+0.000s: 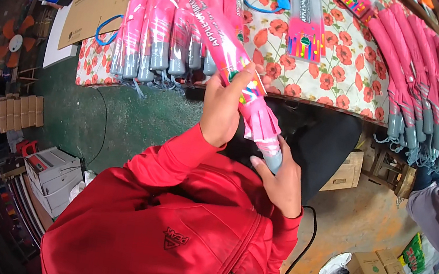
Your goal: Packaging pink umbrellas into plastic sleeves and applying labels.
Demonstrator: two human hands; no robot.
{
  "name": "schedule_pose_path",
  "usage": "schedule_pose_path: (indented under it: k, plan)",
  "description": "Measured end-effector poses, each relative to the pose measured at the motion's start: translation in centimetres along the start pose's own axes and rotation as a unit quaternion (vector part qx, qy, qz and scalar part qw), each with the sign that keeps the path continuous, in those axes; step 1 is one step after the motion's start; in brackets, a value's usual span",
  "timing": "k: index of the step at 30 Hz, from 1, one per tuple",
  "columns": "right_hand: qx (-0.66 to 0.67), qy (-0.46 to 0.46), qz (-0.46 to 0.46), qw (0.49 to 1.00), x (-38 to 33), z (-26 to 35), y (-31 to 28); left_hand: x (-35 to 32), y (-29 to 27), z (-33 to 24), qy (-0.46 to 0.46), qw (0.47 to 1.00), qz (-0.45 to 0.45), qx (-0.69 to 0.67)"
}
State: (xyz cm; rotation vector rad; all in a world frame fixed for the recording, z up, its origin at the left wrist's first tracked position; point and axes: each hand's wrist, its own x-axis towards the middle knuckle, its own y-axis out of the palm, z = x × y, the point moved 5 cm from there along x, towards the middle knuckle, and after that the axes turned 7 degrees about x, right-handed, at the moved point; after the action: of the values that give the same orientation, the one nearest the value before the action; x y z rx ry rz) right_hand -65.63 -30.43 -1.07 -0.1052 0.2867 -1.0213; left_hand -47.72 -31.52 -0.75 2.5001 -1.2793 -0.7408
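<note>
Left hand: the left hand (222, 109) is wrapped around the middle of a pink umbrella (225, 54) in a clear printed sleeve, fingers curled shut on it, thumb side toward the tabletop.
Right hand: the right hand (280, 182) is closed around the umbrella's grey handle (271, 158) at the low end, fingers folded under it, thumb along the side.
Umbrella: it slants from the tabletop's near edge down toward the person's chest, handle end lowest, its upper end lying over the tabletop.
Tabletop: the tabletop (341, 70) wears a cloth with red flowers.
Left stack: more pink umbrellas (157, 22) lie side by side on the tabletop's left part, grey handles over the near edge.
Right stack: another row of pink umbrellas (424, 76) lies on the tabletop's right part, just as close-packed.
Flat sleeve: an empty pink sleeve (307, 23) lies flat on the tabletop between the two stacks.
Sleeves: red jacket sleeves (171, 158) cover both forearms.
</note>
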Motion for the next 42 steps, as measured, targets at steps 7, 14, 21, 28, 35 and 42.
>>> schedule_pose_path:
  k: [7,14,21,28,35,42]
  plan:
    - [0.152,0.169,0.127,0.966,-0.7,-1.1,0.0,-1.3,0.9,-0.9,-0.012,0.998,0.032,0.044]
    - [0.432,0.25,0.217,0.839,-1.1,0.7,2.8,0.2,1.7,-4.4,-0.003,0.99,0.119,0.078]
    - [-0.018,-0.039,-0.041,0.998,0.0,2.8,2.7,1.3,-0.9,-1.9,0.116,0.98,-0.101,0.126]
    - [0.329,0.211,0.112,0.914,-0.5,1.0,2.8,0.3,-0.1,-2.0,0.01,0.993,0.023,0.118]
    - [0.369,0.232,0.173,0.883,-1.0,2.2,4.3,1.2,-1.2,-4.2,0.088,0.989,-0.05,0.104]
    - [-0.042,-0.032,-0.076,0.996,-0.3,3.3,3.0,-0.1,-1.5,-2.1,0.104,0.977,-0.084,0.164]
